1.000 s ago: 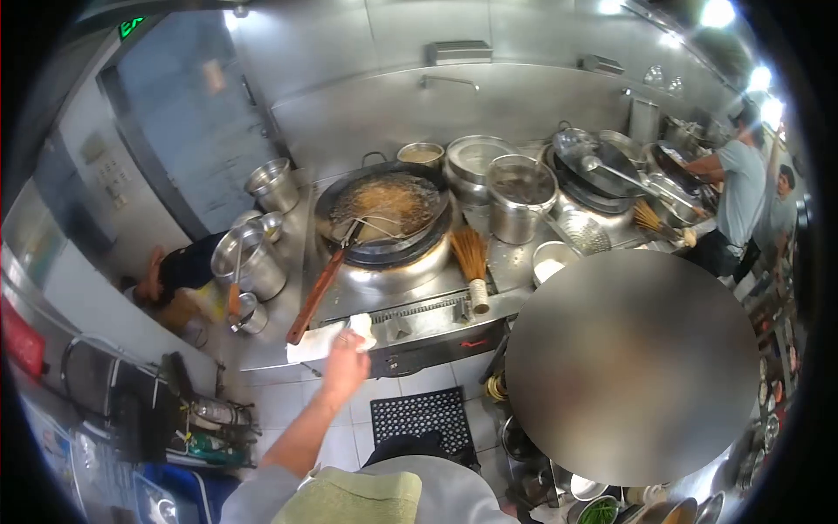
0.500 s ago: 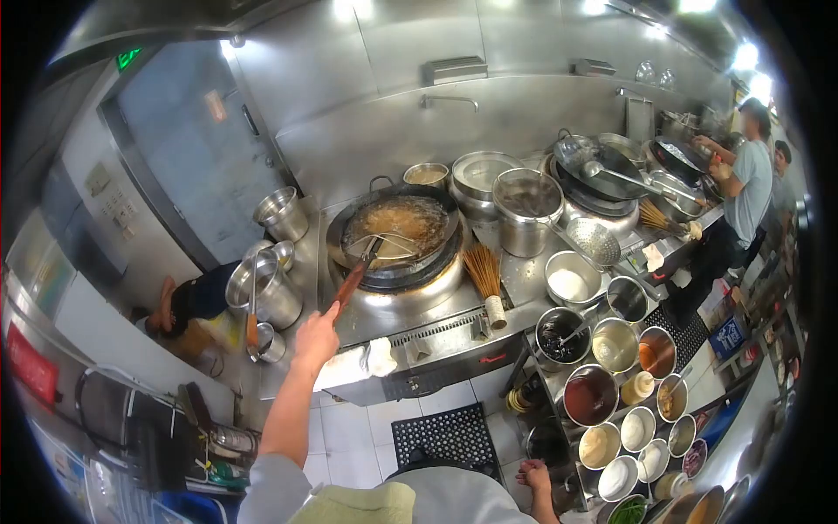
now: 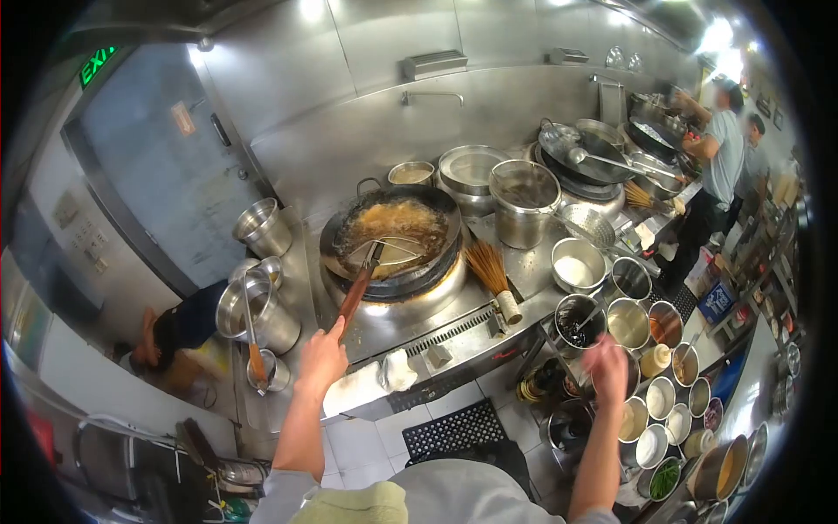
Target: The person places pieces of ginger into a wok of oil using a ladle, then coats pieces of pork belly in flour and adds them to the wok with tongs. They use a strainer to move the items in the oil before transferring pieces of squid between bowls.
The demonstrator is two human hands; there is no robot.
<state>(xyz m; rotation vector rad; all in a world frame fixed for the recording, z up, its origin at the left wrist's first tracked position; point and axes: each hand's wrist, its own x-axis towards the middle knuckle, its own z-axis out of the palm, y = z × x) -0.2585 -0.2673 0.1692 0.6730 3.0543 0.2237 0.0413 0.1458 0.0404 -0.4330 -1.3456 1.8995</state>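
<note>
My left hand (image 3: 321,358) is at the wooden handle (image 3: 353,295) of the wire skimmer (image 3: 390,253); my fingers curl at its near end, though I cannot tell how firmly they grip it. The skimmer's round mesh head rests in the dark wok (image 3: 391,237), which is full of bubbling golden oil and sits on a steel burner ring. My right hand (image 3: 607,370) is blurred, fingers loosely spread and holding nothing, above the cluster of round steel seasoning bowls (image 3: 650,367) with pale, dark and orange contents. A crumpled white cloth (image 3: 397,370) lies on the front edge of the steel desk (image 3: 454,327) between my hands. A bamboo whisk brush (image 3: 491,277) lies right of the wok, before a tall shiny stockpot (image 3: 523,203). To the left stand dull steel pots (image 3: 253,301) with a ladle. Two people (image 3: 721,166) work at the far woks.
</note>
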